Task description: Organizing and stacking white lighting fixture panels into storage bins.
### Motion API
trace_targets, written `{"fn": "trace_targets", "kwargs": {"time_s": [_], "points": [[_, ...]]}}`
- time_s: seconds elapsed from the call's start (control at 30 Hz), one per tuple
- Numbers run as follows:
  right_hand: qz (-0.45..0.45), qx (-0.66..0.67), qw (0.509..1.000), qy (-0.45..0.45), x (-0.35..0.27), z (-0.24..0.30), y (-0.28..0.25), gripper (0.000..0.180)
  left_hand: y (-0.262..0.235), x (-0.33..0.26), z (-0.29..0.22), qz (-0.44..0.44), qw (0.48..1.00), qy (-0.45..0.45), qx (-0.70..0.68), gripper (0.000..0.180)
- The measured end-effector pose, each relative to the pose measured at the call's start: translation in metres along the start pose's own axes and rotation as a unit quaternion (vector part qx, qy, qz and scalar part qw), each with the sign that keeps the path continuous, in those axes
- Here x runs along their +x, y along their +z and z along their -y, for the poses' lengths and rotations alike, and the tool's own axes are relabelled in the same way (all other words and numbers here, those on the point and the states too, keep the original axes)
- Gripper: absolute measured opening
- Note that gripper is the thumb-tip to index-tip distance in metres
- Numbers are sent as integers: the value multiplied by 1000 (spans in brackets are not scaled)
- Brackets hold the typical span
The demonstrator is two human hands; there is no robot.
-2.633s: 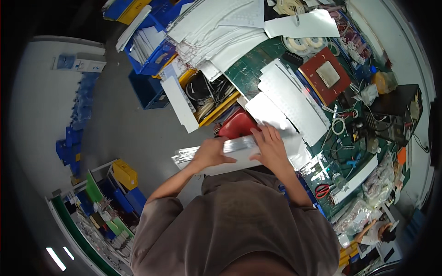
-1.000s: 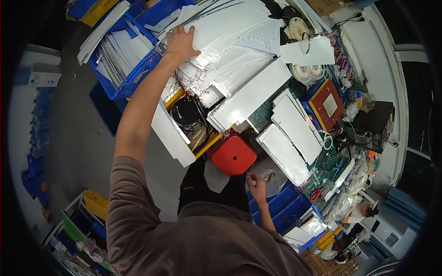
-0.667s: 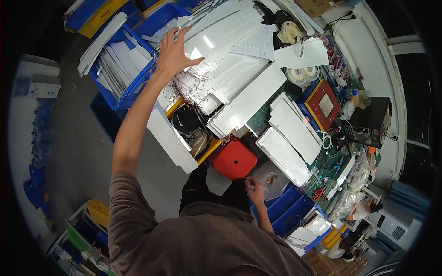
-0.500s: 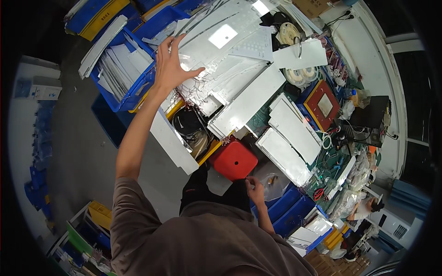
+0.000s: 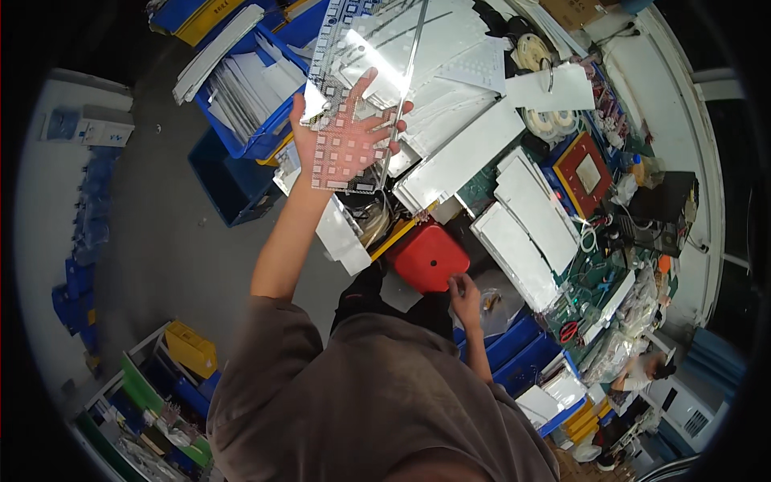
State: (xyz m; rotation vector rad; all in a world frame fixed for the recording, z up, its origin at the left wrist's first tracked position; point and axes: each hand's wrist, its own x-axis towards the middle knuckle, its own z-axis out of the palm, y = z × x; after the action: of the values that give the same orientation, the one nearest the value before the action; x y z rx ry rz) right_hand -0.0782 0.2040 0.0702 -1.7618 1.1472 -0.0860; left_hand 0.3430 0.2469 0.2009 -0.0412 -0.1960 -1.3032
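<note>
My left hand [image 5: 345, 135] is spread behind a clear sheet [image 5: 333, 60] patterned with rows of pale squares, and shows through it. Its fingertips bend around the sheet's right edge and the thumb lies along the left edge, so the sheet is held tilted above the bench. Below it lie a stack of white panels [image 5: 462, 157] and other glossy white sheets [image 5: 458, 36]. Low by my thigh hangs my right hand [image 5: 466, 301], fingers curled together with nothing visible in them, near a red stool [image 5: 431, 255].
On the left stands a blue bin [image 5: 277, 132] full of white strips, above a dark blue tub [image 5: 221, 181]. To the right, the bench carries white panels [image 5: 526, 233], a red-framed board [image 5: 582, 177], tape reels [image 5: 554, 122] and red-handled scissors [image 5: 569, 331]. Another person [image 5: 642, 371] is far right.
My left hand, empty and open over the white sheets before, now has the clear patterned sheet and has lifted it toward me. My right hand remains by my thigh.
</note>
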Motion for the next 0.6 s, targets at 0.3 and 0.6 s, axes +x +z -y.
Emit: {"fn": "trace_targets", "kwargs": {"time_s": [0.3, 0.6], "points": [[-31, 512, 858, 16, -51, 103, 1, 28, -6, -69, 134, -148, 921, -339, -118, 108], [-242, 683, 656, 210, -163, 2, 13, 38, -67, -146, 249, -73, 678, -692, 236, 54]]}}
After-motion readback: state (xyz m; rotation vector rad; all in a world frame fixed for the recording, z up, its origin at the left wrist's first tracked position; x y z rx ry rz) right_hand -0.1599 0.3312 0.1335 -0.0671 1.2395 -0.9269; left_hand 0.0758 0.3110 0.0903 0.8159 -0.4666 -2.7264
